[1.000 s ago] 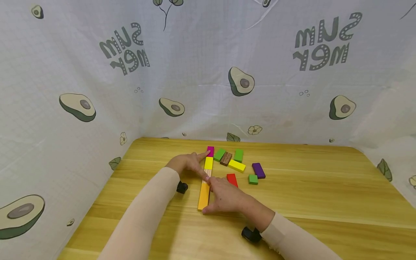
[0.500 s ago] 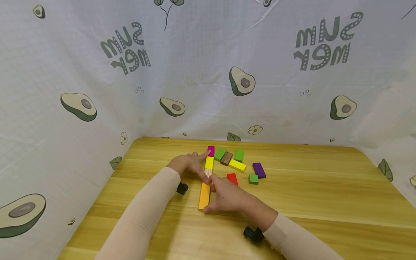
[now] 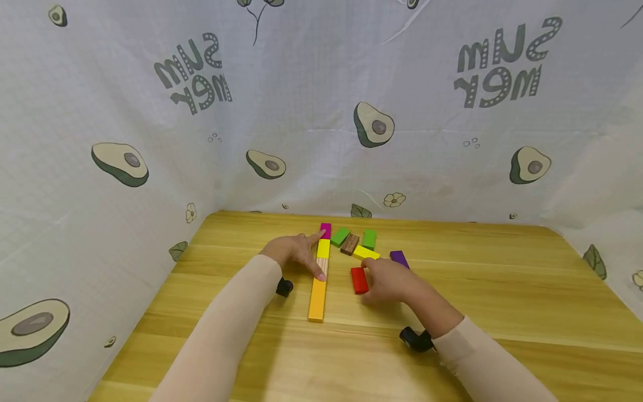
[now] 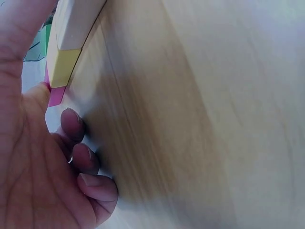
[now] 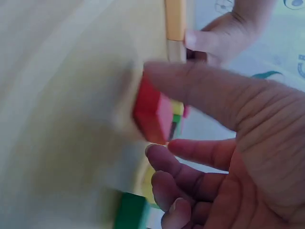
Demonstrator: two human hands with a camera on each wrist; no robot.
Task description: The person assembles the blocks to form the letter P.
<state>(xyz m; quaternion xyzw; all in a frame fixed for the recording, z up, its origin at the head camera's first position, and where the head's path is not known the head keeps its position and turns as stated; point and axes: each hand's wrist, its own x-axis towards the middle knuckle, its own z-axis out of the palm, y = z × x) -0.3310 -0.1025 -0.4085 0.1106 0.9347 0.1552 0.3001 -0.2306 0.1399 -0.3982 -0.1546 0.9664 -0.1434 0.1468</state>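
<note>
A straight row lies on the table: a magenta block (image 3: 326, 228), a yellow block (image 3: 324, 249), a pale wood block (image 3: 321, 266) and a long orange block (image 3: 317, 301). My left hand (image 3: 296, 252) spans the row's far part, index finger on the magenta block and thumb at the pale block's near end. In the left wrist view, its other fingers are loosely bent above the table. My right hand (image 3: 392, 281) is at a red block (image 3: 359, 280), thumb by its near end and index finger by its far end. The right wrist view is blurred; firm contact is unclear.
Right of the row's far end lie two green blocks (image 3: 369, 239), a brown block (image 3: 349, 244) and a yellow slab (image 3: 366, 253). A purple block (image 3: 399, 258) is partly behind my right hand. A patterned curtain (image 3: 321, 167) hangs behind the table (image 3: 502, 290).
My right hand has left the orange block and moved right to the red block. It now covers the small green block. My left hand stays on the row.
</note>
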